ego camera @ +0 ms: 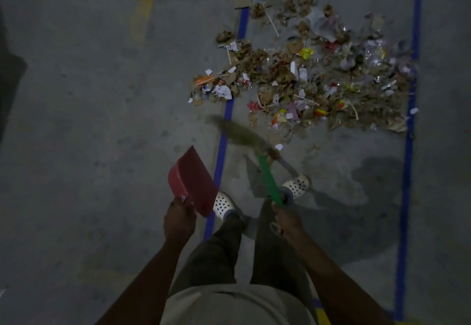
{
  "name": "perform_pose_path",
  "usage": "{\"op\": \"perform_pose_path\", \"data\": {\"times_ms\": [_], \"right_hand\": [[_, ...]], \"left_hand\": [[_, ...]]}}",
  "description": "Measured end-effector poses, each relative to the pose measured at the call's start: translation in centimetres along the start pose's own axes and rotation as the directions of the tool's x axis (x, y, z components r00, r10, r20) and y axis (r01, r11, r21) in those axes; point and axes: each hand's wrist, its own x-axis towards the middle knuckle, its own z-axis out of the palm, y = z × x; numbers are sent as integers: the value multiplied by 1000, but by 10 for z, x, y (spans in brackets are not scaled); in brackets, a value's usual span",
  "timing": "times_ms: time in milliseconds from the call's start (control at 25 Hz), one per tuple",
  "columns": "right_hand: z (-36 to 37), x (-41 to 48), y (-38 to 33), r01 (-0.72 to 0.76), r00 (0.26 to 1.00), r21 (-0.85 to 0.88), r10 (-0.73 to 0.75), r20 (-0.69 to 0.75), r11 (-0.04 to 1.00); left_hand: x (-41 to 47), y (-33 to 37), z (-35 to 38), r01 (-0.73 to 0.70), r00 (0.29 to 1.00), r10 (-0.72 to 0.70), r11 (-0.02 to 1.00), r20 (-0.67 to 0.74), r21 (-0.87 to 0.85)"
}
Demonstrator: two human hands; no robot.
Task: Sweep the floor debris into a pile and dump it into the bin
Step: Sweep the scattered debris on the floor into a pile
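A wide pile of debris (313,70), made of dry leaves, paper scraps and wrappers, lies on the grey concrete floor ahead and to the right. My left hand (178,219) grips the handle of a red dustpan (193,180), held above the floor left of my feet. My right hand (286,219) grips the green handle of a broom (267,179). Its brown bristle head (242,133) is blurred and points up-left, just short of the pile's near edge. No bin is in view.
Blue tape lines (221,151) run along the floor on both sides of the pile, one at the right (407,172). A yellow line (147,1) lies at the far left. My feet in white perforated clogs (295,184) stand near the broom. A dark object (10,80) sits at the left edge.
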Motion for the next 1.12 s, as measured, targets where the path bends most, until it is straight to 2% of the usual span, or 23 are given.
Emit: {"op": "perform_pose_path", "data": {"times_ms": [120, 280, 360, 440, 480, 560, 640, 760, 960, 1120], "right_hand": [[2, -20, -32, 82, 994, 4, -81, -69, 997], [-7, -94, 21, 125, 991, -13, -125, -41, 992], [-34, -116, 57, 167, 986, -110, -168, 3, 980], [-62, -121, 77, 171, 985, -334, -170, 34, 927], [-73, -118, 81, 157, 987, -410, -151, 47, 898], [-80, -110, 85, 80, 997, -443, -63, 54, 893], [-78, -101, 86, -5, 1000, -383, 14, 20, 924], [-76, -93, 76, -110, 994, -154, 105, -44, 982], [-51, -88, 46, -22, 996, 5, 23, -90, 1000], [-42, -107, 59, -38, 999, 160, 43, -28, 986]], "left_hand": [[6, -5, -8, -7, 1000, 7, 1000, -9, 24], [4, -3, -7, -13, 999, 14, 1000, 40, -9], [-1, -3, 0, -18, 998, 18, 1000, 66, -1], [-6, 1, 6, -8, 995, 8, 1000, 102, 5], [-8, 5, 10, -2, 992, 0, 1000, 123, 17], [-14, 9, 17, -15, 987, 8, 999, 159, 39], [-20, 12, 25, -29, 983, 19, 998, 181, 52], [-29, 20, 31, -64, 981, 49, 995, 189, 74], [-43, 44, 29, -132, 969, 108, 987, 223, 93], [-47, 66, 31, -190, 956, 163, 978, 242, 91]]}}
